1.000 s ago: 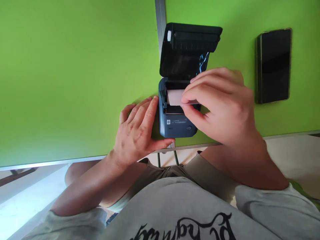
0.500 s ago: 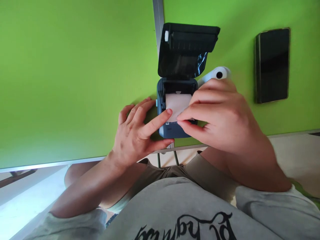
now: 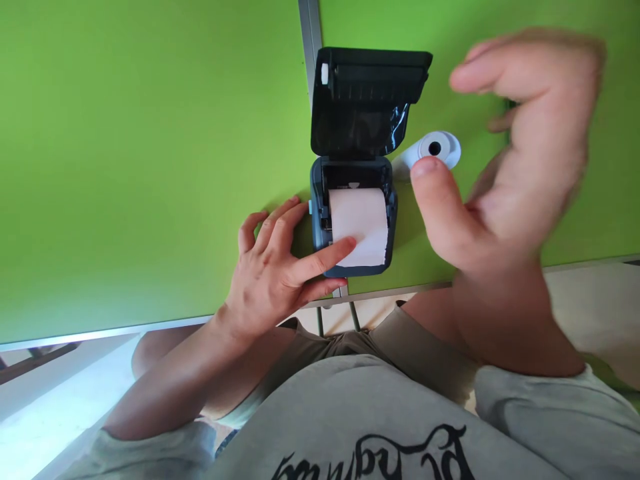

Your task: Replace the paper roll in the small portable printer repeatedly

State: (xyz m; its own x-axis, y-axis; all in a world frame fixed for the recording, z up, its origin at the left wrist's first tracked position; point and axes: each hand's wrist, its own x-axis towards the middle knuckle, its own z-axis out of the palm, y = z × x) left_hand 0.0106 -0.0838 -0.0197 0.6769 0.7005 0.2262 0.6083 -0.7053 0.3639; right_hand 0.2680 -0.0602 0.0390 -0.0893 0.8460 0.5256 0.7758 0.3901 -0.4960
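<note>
A small dark label printer (image 3: 317, 200) stands near the table's front edge, its black lid (image 3: 365, 100) tipped up and back. White paper (image 3: 363, 213) runs out of the printer's bay and lies over its front. My left hand (image 3: 275, 263) is spread at the printer's left front corner. Its index fingertip presses on the paper, and the thumb lies along the printer's front edge. Raised to the right, my right hand (image 3: 520, 153) is partly blurred, with thumb and fingers wide apart and nothing between them. Its thumb overlaps a white paper roll (image 3: 453, 150) in view.
The paper roll lies on the green table (image 3: 150, 167) just right of the printer. A metal seam (image 3: 311, 33) runs back from behind the lid. My right hand mostly covers a dark object at the right. My lap is below the table's front edge.
My right hand has let go of the paper and swung up and to the right. More paper now covers the printer's front, and my left index finger has shifted slightly toward me.
</note>
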